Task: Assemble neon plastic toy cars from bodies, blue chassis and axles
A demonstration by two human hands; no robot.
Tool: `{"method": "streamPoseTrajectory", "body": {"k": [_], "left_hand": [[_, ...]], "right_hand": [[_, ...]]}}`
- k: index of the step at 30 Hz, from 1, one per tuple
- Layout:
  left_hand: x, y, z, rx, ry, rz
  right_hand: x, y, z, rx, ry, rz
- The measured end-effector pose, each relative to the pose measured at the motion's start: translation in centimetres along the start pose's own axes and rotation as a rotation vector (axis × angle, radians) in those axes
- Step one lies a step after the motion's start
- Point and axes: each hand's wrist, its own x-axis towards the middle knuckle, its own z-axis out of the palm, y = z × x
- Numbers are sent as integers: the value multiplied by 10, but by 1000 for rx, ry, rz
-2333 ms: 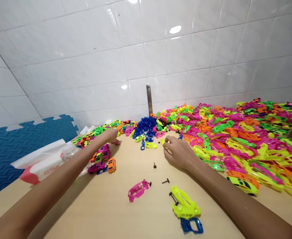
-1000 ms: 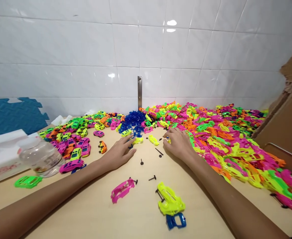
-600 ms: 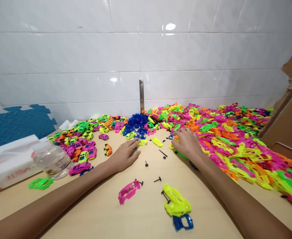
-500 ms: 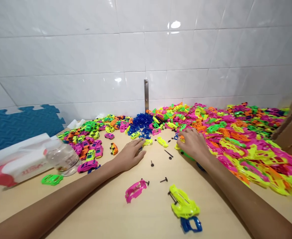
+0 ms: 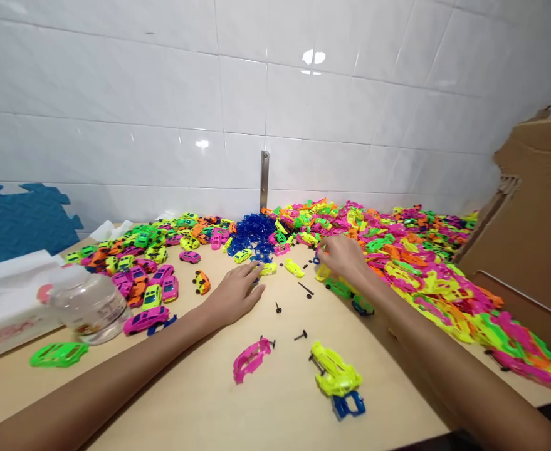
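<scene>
My left hand [image 5: 236,291] lies flat with its fingers spread, its fingertips beside a yellow car body [image 5: 268,269]. My right hand [image 5: 343,255] is bent over the near edge of the car-body pile [image 5: 388,241]; its fingertips are hidden, so what it holds cannot be made out. Below it sit a green car body [image 5: 338,288] and a dark green one. Between the hands are another yellow body [image 5: 294,268] and black axles [image 5: 278,307]. Nearer me are a pink body [image 5: 251,359], a yellow body [image 5: 337,371] and a blue piece [image 5: 349,404].
Assembled cars [image 5: 152,297] are heaped at the left, with blue parts [image 5: 255,232] at the back centre. A clear jar [image 5: 91,307], a tissue pack [image 5: 16,307] and a green body [image 5: 59,354] stand left. A cardboard box [image 5: 533,232] is at the right.
The view has turned to the right, showing more of the cardboard box. My right hand has drawn its fingers in and turned over the pile edge. My left hand stays beside the yellow body.
</scene>
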Motion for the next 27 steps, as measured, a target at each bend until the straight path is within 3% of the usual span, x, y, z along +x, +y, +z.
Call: {"method": "streamPoseTrajectory", "body": {"k": [8, 15, 21, 27], "left_hand": [[-1, -3, 4, -26, 37, 10], [-2, -3, 5, -72, 53, -6], [-1, -3, 4, -68, 49, -7], [0, -7, 9, -97, 78, 13]], "right_hand": [[66, -19, 15, -63, -97, 41], [82, -20, 44, 67, -107, 82], [78, -20, 62, 461, 5, 204], [82, -15, 55, 1127, 48, 443]]}}
